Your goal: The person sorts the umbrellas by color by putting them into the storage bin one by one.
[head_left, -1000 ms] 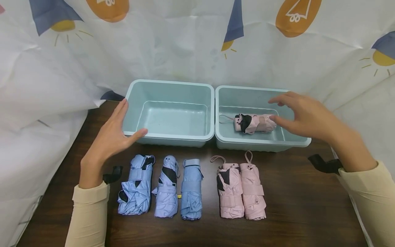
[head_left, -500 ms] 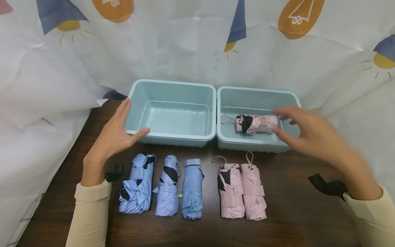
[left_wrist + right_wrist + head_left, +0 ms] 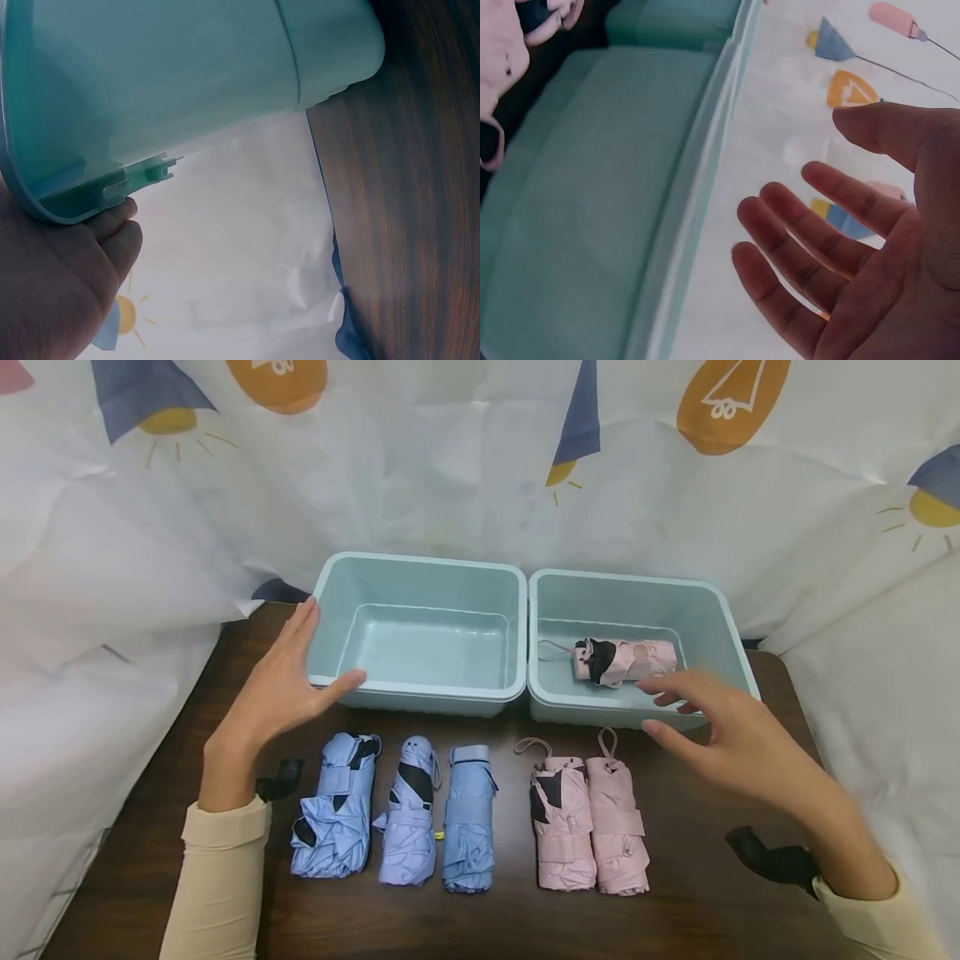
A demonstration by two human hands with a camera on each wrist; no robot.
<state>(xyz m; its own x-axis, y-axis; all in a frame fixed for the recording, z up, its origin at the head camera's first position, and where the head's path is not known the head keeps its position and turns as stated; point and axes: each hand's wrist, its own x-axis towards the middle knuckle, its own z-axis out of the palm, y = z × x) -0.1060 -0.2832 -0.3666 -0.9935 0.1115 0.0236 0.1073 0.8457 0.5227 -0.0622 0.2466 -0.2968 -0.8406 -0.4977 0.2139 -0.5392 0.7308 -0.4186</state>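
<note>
My left hand (image 3: 272, 687) rests against the left end of the left light-blue bin (image 3: 420, 693), fingers straight and thumb at its front rim; the left wrist view shows the fingertips right at the rim's underside. Over the front right corner of the right bin (image 3: 592, 702) hovers my right hand (image 3: 738, 739), fingers spread and loosely bent with nothing between them. Inside that bin a folded pink umbrella (image 3: 637, 660) with a black patch lies sideways. Two more folded pink umbrellas, one (image 3: 564, 835) black-patched and the other (image 3: 618, 839) plain, lie side by side on the table.
Three folded blue umbrellas lie left of the pink ones: a crumpled one (image 3: 339, 810), a round-handled one (image 3: 408, 827) and a flat-topped one (image 3: 468, 831). The bins stand side by side. A patterned white sheet (image 3: 465, 485) hangs behind the dark wooden table (image 3: 697, 893).
My right hand has drawn back from the pink umbrella in the right bin, toward the front. The left hand stays at the left bin. The view has shifted slightly.
</note>
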